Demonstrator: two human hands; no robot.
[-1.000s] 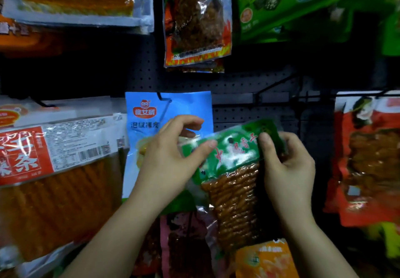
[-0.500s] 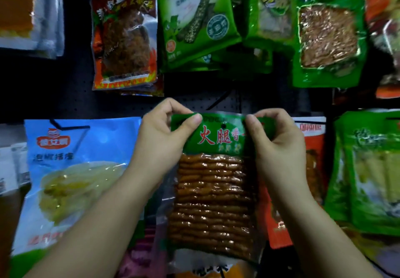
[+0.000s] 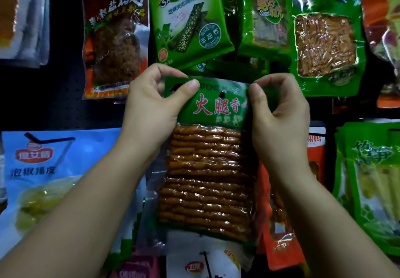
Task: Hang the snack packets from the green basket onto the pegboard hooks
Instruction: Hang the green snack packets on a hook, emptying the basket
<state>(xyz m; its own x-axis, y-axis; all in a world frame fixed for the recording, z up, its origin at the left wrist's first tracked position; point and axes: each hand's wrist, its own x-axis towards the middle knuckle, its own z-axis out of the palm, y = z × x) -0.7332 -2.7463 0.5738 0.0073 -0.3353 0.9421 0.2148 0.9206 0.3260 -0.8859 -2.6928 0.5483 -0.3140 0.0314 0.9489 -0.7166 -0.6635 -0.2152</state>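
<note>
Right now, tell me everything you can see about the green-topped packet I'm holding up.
The packet is a glossy plastic pouch with a green header bearing red Chinese characters and a small round hang hole near the top centre. Below, a clear window shows stacked rows of brown, stick-like snacks. It hangs upright, facing the camera, before the dark pegboard. The left hand pinches its top left corner, the right hand its top right.

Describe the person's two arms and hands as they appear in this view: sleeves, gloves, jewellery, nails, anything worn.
Both forearms are bare as far as the frame shows, with no sleeve or cuff in view. The left hand and the right hand wear no gloves. No ring, watch, bracelet or wristband shows on either. The nails that show are short and unpainted. No marks or tattoos are visible.
</note>
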